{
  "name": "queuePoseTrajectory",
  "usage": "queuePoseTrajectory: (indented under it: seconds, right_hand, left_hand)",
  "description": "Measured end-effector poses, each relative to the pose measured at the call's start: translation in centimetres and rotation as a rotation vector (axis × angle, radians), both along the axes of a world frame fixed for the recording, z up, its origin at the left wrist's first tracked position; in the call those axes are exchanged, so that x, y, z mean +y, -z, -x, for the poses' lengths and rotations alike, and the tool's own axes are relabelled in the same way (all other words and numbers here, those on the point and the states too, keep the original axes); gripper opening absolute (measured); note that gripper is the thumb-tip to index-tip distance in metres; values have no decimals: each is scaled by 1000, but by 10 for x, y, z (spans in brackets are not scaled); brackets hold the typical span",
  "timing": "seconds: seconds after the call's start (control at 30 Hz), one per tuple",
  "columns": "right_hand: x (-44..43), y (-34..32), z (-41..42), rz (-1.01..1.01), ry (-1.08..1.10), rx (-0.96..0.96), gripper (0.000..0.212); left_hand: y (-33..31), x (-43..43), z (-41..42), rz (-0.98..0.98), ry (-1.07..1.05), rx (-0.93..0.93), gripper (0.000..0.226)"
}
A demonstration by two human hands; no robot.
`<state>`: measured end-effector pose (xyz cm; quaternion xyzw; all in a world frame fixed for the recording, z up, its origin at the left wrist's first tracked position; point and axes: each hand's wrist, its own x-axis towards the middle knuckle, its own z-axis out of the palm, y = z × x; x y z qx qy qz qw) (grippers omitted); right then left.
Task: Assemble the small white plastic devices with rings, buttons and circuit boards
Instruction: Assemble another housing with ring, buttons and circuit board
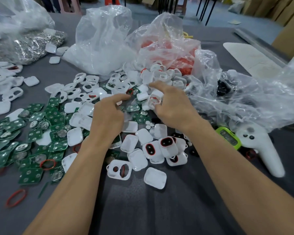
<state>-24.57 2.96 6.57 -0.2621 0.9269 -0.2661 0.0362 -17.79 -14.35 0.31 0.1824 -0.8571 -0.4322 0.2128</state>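
Circuit boards (36,133) lie left of shells (139,141).

The person's arms are bare. The left forearm (71,184) enters from about 7 o'clock and the right forearm (236,167) from about 5 o'clock, both uncovered from the picture's edge to the wrist. The left hand (107,116) and right hand (173,106) are bare too, with slender fingers. Fine hairs show along the right wrist's outer edge. The fingertips are slightly blurred.

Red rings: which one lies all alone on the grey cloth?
The red ring at the lower left, flat on bare cloth; the next ring up rests on green circuit boards.
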Motion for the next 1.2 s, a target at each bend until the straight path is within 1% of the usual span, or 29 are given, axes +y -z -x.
queuePoseTrajectory:
  seconds: [0.03,0.1,0.13,0.17,0.27,0.33,0.37,0.43,0.53,0.57,0.6,0.63,0.67,0.73,0.77,0.83,0.93,1.03,1.13,1.2]
  right_hand:
    - [2,-3,-6,-3,-13,-4,51]
    - [14,-7,-20,-3,-28,-70,24]
    - [24,-8,-25,-19,-26,-109,14]
    - [36,-9,-31,-52,-14,-150,13]
    - [62,-10,-50,-190,36,-270,39]
    - [67,-3,-59,-270,46,-276,51]
    - [66,2,-63,-272,54,-247,52]
    - [63,12,-67,-168,94,-175,48]
    - [62,28,-72,133,174,-63,33]
    - [61,31,-74,221,181,-43,30]
    - [60,32,-74,318,180,-68,28]
    - [58,31,-73,437,184,-150,25]
    - [55,29,-70,576,196,-275,22]
    - [50,24,-60,823,239,-551,16]
    - [48,21,-54,893,252,-655,13]
    - [43,18,-43,938,249,-761,15]
    - [39,20,-32,939,223,-785,19]
    - [37,25,-25,908,119,-809,20]
    - [35,33,-24,853,14,-783,28]
    - [31,38,-24,831,2,-752,31]
  left_hand:
    - [-2,-2,-2,-9,-26,10,60]
    - [-4,-2,-5,10,-63,11,56]
    - [-5,-2,-6,10,-72,11,53]
    - [-6,-2,-6,3,-74,13,51]
    - [-6,1,-5,-7,-75,33,49]
    - [-6,2,-4,-18,-80,33,48]
    - [-5,2,-4,-21,-81,27,48]
    - [-2,3,-3,-26,-76,21,47]
    - [-3,5,-5,-43,-77,50,44]
    - [-4,8,-5,-46,-77,76,41]
    - [-6,12,-6,-57,-65,111,37]
    - [-7,17,-6,-84,-36,146,31]
    - [-10,23,-7,-142,14,172,25]
    - [-17,39,-9,-324,162,175,16]
    - [-19,46,-10,-392,232,169,15]
    - [-20,54,-10,-453,317,158,18]
    - [-15,55,-7,-495,361,116,25]
    - [-12,53,-4,-510,341,84,25]
    - [-12,54,-2,-552,278,97,16]
    - [-10,55,-2,-497,222,107,14]
